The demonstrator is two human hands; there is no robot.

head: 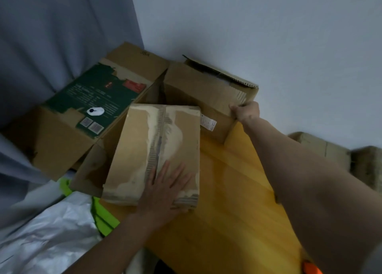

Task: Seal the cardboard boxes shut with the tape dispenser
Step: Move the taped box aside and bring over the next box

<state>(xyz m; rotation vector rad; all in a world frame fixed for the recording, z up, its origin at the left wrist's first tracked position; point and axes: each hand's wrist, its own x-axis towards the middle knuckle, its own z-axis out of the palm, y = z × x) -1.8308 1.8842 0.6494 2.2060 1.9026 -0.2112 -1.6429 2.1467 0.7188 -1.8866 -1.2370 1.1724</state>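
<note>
A blurred orange object (pixel 312 268) is cut off at the bottom edge; what it is cannot be told. Three cardboard boxes crowd a yellow wooden table (pixel 227 201) against a pale wall (pixel 248 25). The left hand (pixel 165 187) lies flat, fingers spread, on the near narrow box (pixel 144 145), whose top is torn and scuffed pale. The right hand (pixel 245 110) grips the flap edge of the far open box (pixel 204 87). A large box with a green printed panel (pixel 82 102) lies left. Crumpled silvery plastic (pixel 51 232) fills the lower left.
</note>
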